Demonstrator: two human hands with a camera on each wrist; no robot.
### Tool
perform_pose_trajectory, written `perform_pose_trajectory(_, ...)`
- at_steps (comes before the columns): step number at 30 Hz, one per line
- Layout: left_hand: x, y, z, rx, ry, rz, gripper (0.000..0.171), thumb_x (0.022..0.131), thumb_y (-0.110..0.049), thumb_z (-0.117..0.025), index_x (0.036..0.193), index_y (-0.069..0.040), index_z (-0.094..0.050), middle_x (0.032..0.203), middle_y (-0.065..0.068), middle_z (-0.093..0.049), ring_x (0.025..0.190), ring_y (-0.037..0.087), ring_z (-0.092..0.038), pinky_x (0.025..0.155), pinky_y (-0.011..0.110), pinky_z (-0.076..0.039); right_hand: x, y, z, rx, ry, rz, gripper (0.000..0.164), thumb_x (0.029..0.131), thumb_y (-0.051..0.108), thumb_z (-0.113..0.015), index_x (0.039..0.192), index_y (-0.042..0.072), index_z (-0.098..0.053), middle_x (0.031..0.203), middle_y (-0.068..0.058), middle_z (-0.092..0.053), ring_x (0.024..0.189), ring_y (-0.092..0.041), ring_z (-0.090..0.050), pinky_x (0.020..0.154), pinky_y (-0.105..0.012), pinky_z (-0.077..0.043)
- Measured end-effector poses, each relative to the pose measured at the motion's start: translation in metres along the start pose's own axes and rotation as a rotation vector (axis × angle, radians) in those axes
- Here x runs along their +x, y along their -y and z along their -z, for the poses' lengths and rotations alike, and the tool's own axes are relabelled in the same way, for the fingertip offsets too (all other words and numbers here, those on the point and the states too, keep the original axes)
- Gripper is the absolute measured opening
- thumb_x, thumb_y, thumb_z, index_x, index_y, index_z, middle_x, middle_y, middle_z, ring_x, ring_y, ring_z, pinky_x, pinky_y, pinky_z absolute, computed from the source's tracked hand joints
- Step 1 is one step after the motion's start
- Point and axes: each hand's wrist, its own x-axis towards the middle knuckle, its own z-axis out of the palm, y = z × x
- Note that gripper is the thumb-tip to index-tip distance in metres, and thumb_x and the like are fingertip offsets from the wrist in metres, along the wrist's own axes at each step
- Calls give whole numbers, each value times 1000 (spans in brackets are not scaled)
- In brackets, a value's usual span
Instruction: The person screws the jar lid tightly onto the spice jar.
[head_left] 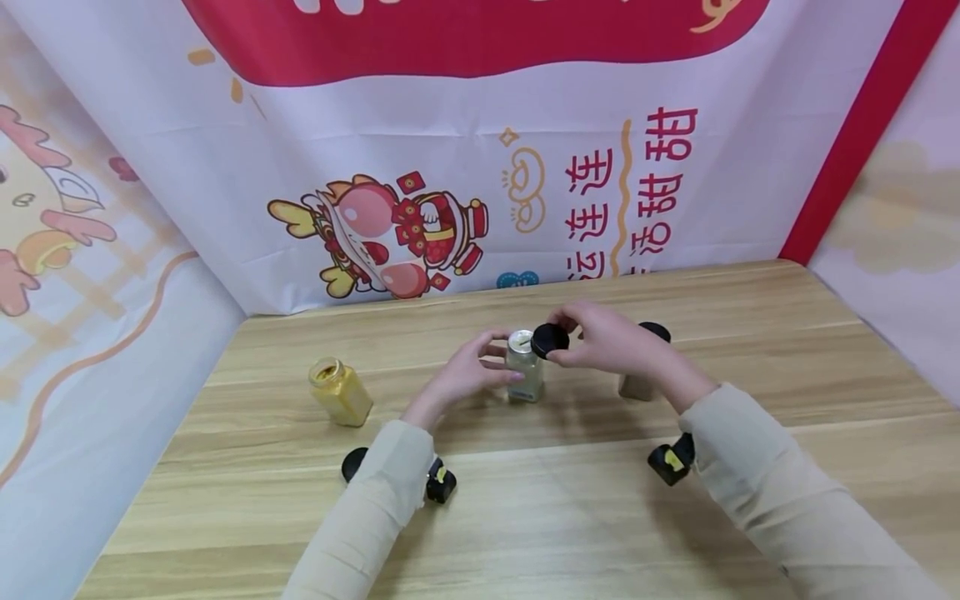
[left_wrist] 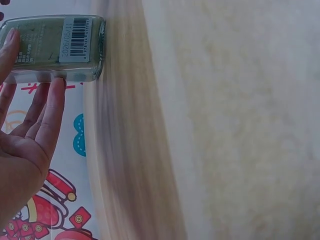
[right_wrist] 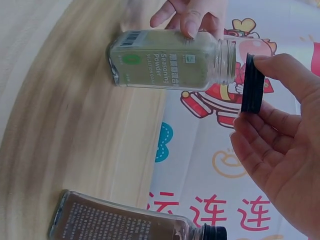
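Observation:
A glass seasoning jar (head_left: 527,377) with pale greenish powder and a label reading "Seasoning Powder" stands at the table's middle. My left hand (head_left: 474,367) grips it between thumb and fingers, as the left wrist view also shows around the jar (left_wrist: 42,45). In my right hand (right_wrist: 280,130), thumb and fingers pinch a black screw lid (right_wrist: 253,84) by its rim. The lid is off, tilted just beside the jar's bare threaded neck (right_wrist: 226,61). From the head view, a silvery round top shows at the mouth.
An uncapped jar of yellow powder (head_left: 342,396) stands at the left, with a black lid (head_left: 354,463) nearer me, partly behind the left sleeve. Behind my right hand stands a capped jar of brown powder (right_wrist: 115,220). A printed cloth (head_left: 450,150) hangs at the table's back edge.

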Motion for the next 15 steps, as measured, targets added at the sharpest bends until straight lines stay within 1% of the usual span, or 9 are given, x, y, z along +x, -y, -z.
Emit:
perform_pose_trajectory(5, -1, 0, -2, -17, 10, -3, 57, 83, -11, -74, 133, -20, -49, 133, 17, -55, 120, 34, -57, 92, 41, -52, 7, -1, -1, -8, 5, 12, 36, 82, 19, -72, 111, 0, -62, 105, -13, -66, 100, -25, -61, 88, -42, -51)
perform_pose_trajectory(8, -1, 0, -1, -18, 20, -5, 58, 84, -10, -73, 136, -19, -48, 135, 16, -54, 121, 34, -56, 96, 42, -51, 11, -1, -2, -12, 13, 15, 37, 83, 19, -72, 112, 0, -61, 106, -13, -66, 101, -25, -60, 89, -42, -51)
perform_pose_trajectory(12, -1, 3, 0, 4, 25, -9, 59, 84, -10, -72, 138, -17, -48, 136, 15, -54, 123, 32, -56, 101, 43, -48, 14, 1, -3, -20, 28, 24, 37, 83, 17, -71, 114, 0, -61, 109, -13, -65, 103, -26, -60, 92, -43, -51)
perform_pose_trajectory(15, -1, 4, 1, 28, 31, -16, 59, 85, -11, -71, 139, -17, -48, 136, 15, -54, 124, 31, -54, 100, 41, -49, 16, 4, -3, -24, 42, 33, 38, 83, 16, -70, 116, 0, -61, 110, -14, -65, 104, -26, -60, 92, -43, -51)
